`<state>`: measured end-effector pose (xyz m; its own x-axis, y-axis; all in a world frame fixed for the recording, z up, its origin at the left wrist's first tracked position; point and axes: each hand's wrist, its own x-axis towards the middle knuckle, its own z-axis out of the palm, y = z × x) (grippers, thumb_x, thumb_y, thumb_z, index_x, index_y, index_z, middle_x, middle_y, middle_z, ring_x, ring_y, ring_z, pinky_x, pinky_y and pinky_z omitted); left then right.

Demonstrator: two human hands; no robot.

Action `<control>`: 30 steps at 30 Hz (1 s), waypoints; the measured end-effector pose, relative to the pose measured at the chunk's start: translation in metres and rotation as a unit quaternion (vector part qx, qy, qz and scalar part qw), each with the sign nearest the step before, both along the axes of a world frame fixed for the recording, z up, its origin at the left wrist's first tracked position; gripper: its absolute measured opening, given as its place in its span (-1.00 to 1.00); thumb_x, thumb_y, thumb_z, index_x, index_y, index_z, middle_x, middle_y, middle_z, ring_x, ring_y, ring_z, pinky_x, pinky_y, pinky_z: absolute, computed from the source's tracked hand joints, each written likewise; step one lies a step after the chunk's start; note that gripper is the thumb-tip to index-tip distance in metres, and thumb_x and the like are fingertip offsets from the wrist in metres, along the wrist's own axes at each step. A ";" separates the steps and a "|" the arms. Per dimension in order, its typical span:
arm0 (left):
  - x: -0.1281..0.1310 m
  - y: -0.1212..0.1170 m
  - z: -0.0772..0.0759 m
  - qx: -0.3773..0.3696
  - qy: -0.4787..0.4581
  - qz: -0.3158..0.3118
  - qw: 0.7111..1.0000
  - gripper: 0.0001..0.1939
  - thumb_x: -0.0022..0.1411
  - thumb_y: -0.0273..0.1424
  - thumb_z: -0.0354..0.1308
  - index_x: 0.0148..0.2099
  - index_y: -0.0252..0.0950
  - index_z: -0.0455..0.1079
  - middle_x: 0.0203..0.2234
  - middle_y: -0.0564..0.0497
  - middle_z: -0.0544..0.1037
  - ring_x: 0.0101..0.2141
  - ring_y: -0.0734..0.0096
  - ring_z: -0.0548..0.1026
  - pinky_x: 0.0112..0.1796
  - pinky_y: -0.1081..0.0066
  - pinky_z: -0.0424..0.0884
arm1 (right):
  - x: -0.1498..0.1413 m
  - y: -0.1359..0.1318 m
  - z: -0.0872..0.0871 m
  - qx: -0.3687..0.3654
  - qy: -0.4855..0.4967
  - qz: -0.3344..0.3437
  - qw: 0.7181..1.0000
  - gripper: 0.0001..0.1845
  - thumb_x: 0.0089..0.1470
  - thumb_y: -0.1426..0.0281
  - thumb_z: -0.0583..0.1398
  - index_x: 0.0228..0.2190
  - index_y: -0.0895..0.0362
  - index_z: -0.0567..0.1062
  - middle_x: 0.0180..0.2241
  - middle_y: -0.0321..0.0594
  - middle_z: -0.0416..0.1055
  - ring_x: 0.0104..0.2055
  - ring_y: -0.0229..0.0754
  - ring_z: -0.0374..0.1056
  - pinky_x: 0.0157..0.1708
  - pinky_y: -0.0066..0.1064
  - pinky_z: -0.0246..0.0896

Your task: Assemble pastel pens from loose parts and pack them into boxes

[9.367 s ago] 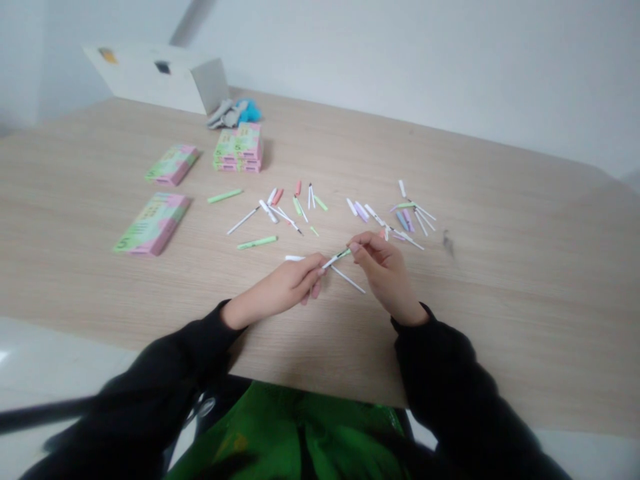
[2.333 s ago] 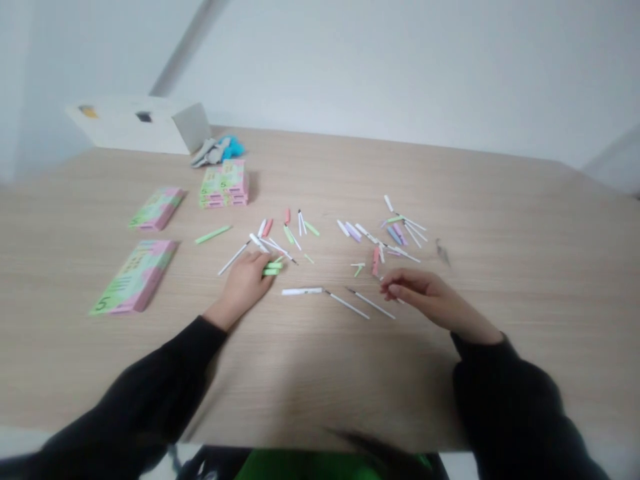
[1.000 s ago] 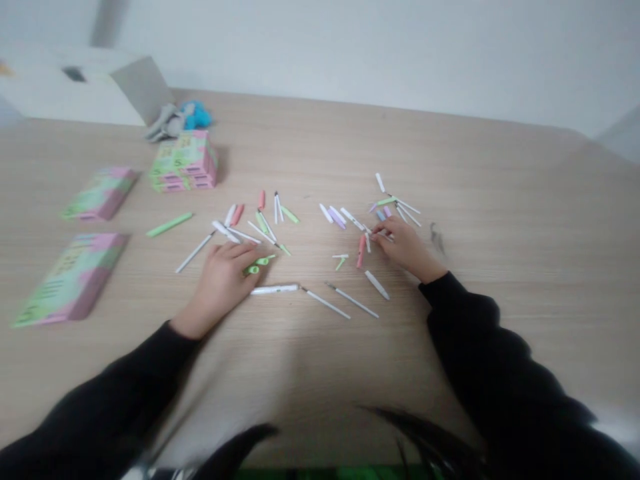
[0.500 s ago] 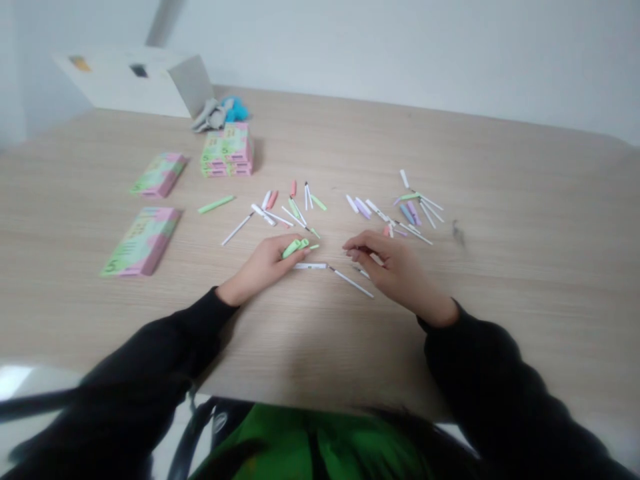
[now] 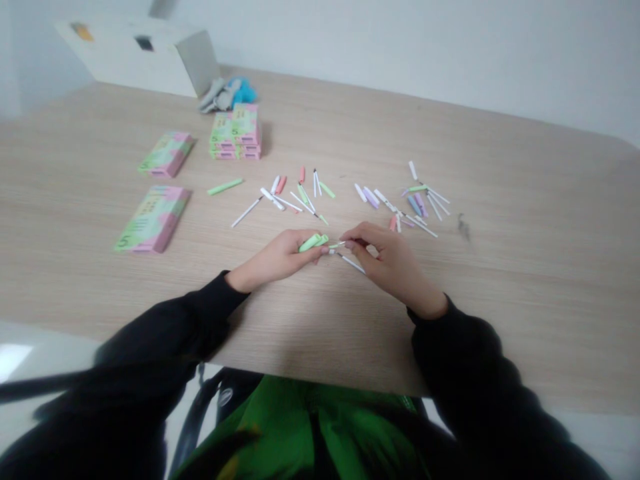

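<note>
My left hand (image 5: 280, 259) is closed around light green pen barrels (image 5: 310, 243), their open ends facing right. A thin green piece sticks out past its fingertips. Close beside it, my right hand (image 5: 393, 263) pinches a slim, pale piece (image 5: 341, 244) between thumb and forefinger; its kind is too blurred to tell. The two hands' fingertips nearly meet. Under them on the table lies a white pen refill (image 5: 352, 264) with a dark tip, partly covered by my right hand.
Loose pen parts lie beyond my hands: white refills (image 5: 247, 211), red caps (image 5: 281, 185), purple pieces (image 5: 371, 197) and a green barrel (image 5: 225, 187). At the left are pink-green boxes (image 5: 150, 219) and a stack of boxes (image 5: 235, 132). Gloves (image 5: 220, 95) and a white carton (image 5: 135, 57) stand behind.
My hands have come together; the right one has moved left to my left hand's fingertips, and a slim pale piece now shows in its pinch. The view has tilted slightly.
</note>
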<state>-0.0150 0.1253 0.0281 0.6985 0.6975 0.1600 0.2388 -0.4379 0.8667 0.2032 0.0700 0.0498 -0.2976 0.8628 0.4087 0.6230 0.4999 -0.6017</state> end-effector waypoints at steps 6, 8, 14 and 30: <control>0.001 -0.003 0.002 -0.027 0.000 0.012 1.000 -0.66 0.38 -0.28 0.12 -0.44 -0.31 0.31 -0.58 0.16 0.32 -0.52 0.54 0.26 -0.42 0.49 0.18 | 0.001 0.000 -0.001 0.011 -0.004 0.009 1.000 -0.83 0.23 0.55 0.17 -0.27 0.15 0.57 -0.35 -0.22 0.54 -0.28 -0.20 0.45 -0.22 -0.37 0.30; 0.001 -0.003 0.003 -0.027 0.001 0.014 1.000 -0.67 0.38 -0.28 0.12 -0.44 -0.32 0.30 -0.59 0.16 0.31 -0.52 0.55 0.25 -0.44 0.49 0.16 | 0.001 -0.001 -0.001 0.010 -0.003 0.010 1.000 -0.83 0.23 0.56 0.16 -0.27 0.16 0.57 -0.34 -0.22 0.54 -0.27 -0.19 0.46 -0.22 -0.37 0.31; 0.001 -0.003 0.005 -0.024 0.015 0.017 0.999 -0.69 0.37 -0.28 0.13 -0.42 -0.31 0.30 -0.59 0.17 0.31 -0.53 0.56 0.25 -0.46 0.49 0.15 | 0.001 -0.002 0.000 0.012 0.000 0.017 1.000 -0.82 0.22 0.59 0.16 -0.28 0.15 0.56 -0.34 -0.22 0.54 -0.25 -0.19 0.46 -0.19 -0.37 0.32; -0.003 0.003 -0.004 -0.170 -0.051 -0.010 0.984 -0.56 0.17 -0.08 0.33 -0.51 -0.34 0.41 -0.63 0.06 0.44 -0.58 0.53 0.29 -0.52 0.48 0.14 | -0.010 -0.010 -0.006 -0.081 0.044 0.079 0.993 -0.64 0.27 0.54 0.09 -0.01 0.07 0.57 -0.28 -0.26 0.61 -0.28 -0.24 0.49 -0.17 -0.36 0.38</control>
<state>-0.0179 0.1283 0.0242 0.7057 0.7085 -0.0103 0.1375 -0.1227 0.9829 0.1930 0.0599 0.0442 -0.4030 0.8652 0.2984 0.4858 0.4786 -0.7314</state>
